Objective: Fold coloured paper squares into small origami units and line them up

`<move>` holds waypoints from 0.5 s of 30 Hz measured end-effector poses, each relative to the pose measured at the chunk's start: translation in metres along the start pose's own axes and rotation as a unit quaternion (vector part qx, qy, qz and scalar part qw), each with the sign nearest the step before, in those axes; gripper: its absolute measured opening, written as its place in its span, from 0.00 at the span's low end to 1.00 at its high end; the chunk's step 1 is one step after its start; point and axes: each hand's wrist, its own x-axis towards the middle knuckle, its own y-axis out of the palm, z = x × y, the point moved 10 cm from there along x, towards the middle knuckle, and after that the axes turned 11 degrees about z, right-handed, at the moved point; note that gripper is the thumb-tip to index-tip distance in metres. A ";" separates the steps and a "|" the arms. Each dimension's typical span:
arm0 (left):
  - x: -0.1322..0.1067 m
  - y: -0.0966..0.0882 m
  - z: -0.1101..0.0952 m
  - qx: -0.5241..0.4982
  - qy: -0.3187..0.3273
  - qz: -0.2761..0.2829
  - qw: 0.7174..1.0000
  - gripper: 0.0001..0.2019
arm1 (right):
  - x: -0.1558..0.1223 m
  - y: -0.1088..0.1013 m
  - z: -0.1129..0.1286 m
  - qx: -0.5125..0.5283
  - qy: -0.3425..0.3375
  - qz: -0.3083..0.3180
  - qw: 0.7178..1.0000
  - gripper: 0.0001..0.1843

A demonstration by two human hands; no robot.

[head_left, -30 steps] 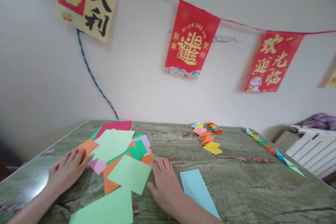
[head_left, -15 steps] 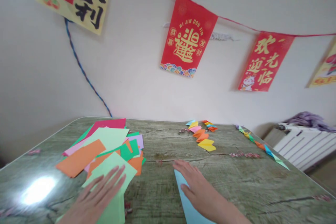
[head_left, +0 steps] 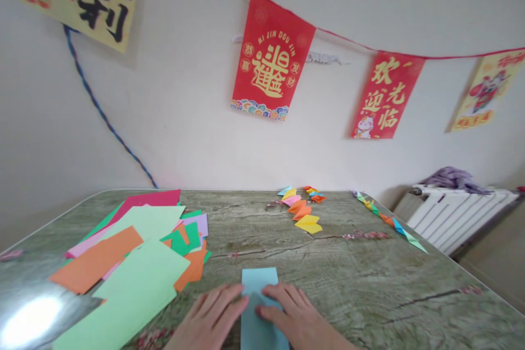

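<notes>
A light blue strip of paper [head_left: 259, 276] lies upright in the view on the table, close to me. My left hand [head_left: 213, 314] is at its left edge, fingers stretched out and fingertips touching it. Across the strip's right side rests my right hand [head_left: 292, 311], its fingers extended and the thumb over the middle of the paper. Both hands are open and press on the strip without grasping it. Left of them are pale green sheets [head_left: 143, 273], at the near end of a loose pile of coloured paper.
The pile also holds an orange sheet [head_left: 96, 260], dark green pieces [head_left: 184, 238] and a magenta sheet [head_left: 143, 202]. Small folded paper shapes [head_left: 301, 210] stand at the table's back, and a coloured folded chain [head_left: 389, 220] lies to the right. A white radiator [head_left: 443, 213] is beyond.
My left hand has left the pale green sheets and moved right to the blue strip. The strip now lies straighter, with both hands on it. The view has turned slightly right.
</notes>
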 end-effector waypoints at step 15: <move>0.031 -0.003 -0.027 -0.160 -0.020 0.020 0.987 0.25 | -0.002 -0.030 0.009 0.134 0.031 0.056 0.989 0.35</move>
